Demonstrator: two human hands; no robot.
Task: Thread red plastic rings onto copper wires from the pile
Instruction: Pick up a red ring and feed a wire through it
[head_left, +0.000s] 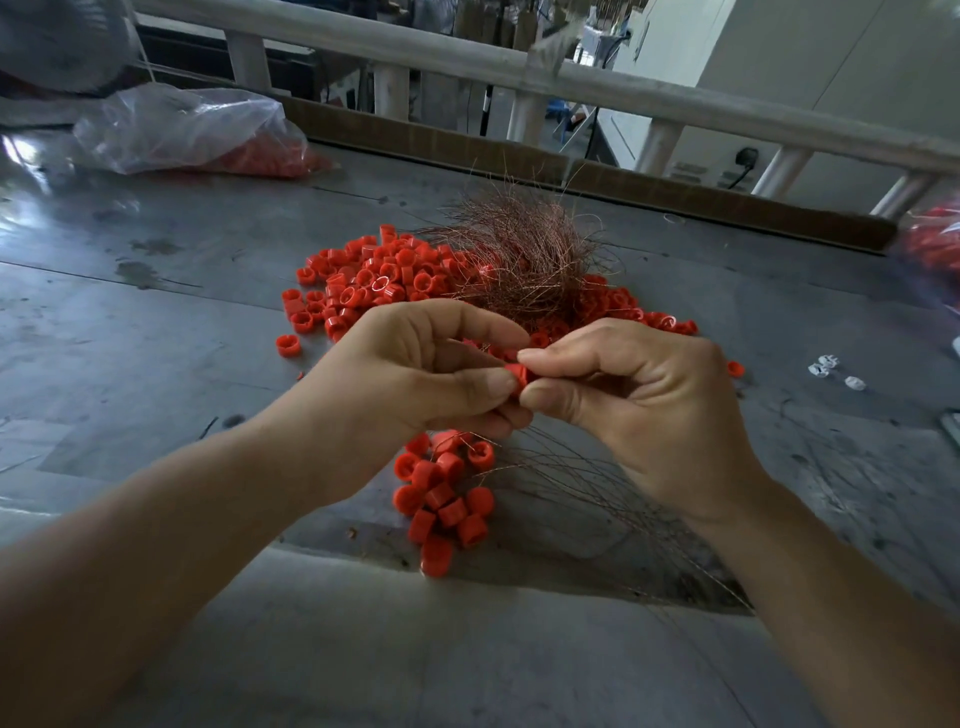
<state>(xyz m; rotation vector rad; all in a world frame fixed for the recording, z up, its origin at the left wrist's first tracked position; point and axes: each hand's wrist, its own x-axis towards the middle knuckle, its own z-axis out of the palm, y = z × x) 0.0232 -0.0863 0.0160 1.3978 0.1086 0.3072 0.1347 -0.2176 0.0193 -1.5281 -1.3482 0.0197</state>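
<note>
Your left hand (415, 374) and right hand (639, 410) meet above the grey table (156, 322), both with curled fingers, each pinching the same red ring (517, 375) between thumb and forefinger from opposite sides. Whether a wire passes through that ring cannot be told. Just below your left hand lies a cluster of threaded rings (441, 493), from which thin copper strands (597, 493) fan out toward you under your right wrist. Beyond your hands, the pile of loose red rings (363, 275) spreads across the table, with the tangle of copper wires (524, 254) resting on its right part. At far left lies a clear plastic bag (192, 130) holding more red pieces; small white pieces (831, 369) lie to the right.
</note>
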